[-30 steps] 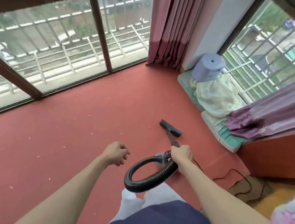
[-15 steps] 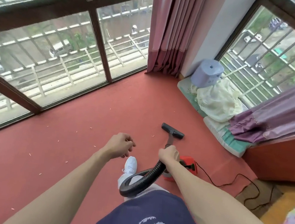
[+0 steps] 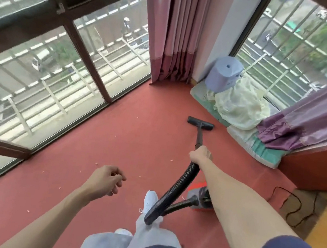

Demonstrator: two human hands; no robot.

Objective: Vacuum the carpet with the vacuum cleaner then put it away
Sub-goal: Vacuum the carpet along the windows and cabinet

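Observation:
My right hand (image 3: 200, 155) grips the black wand of the vacuum cleaner where it joins the ribbed hose (image 3: 172, 193). The wand runs forward to the black floor nozzle (image 3: 200, 123), which lies flat on the red carpet (image 3: 135, 141) near the cushions. The hose loops down past my leg and back to the red and grey vacuum body (image 3: 200, 196), partly hidden behind my right forearm. My left hand (image 3: 107, 180) hangs in the air over the carpet, fingers loosely curled, holding nothing. Small light scraps dot the carpet.
Floor-length windows (image 3: 60, 82) line the left side, a pink curtain (image 3: 174, 32) fills the corner. Cushions (image 3: 256, 147) with a pale cloth (image 3: 241, 106) and a blue roll (image 3: 225, 73) sit along the right window. A black power cord (image 3: 292, 209) trails at right. A wooden ledge (image 3: 313, 169) stands at right.
My right hand has pushed the wand forward, so the nozzle sits farther out on the carpet near the cushions. The hose loop has straightened. My left hand stayed loosely curled and dropped back.

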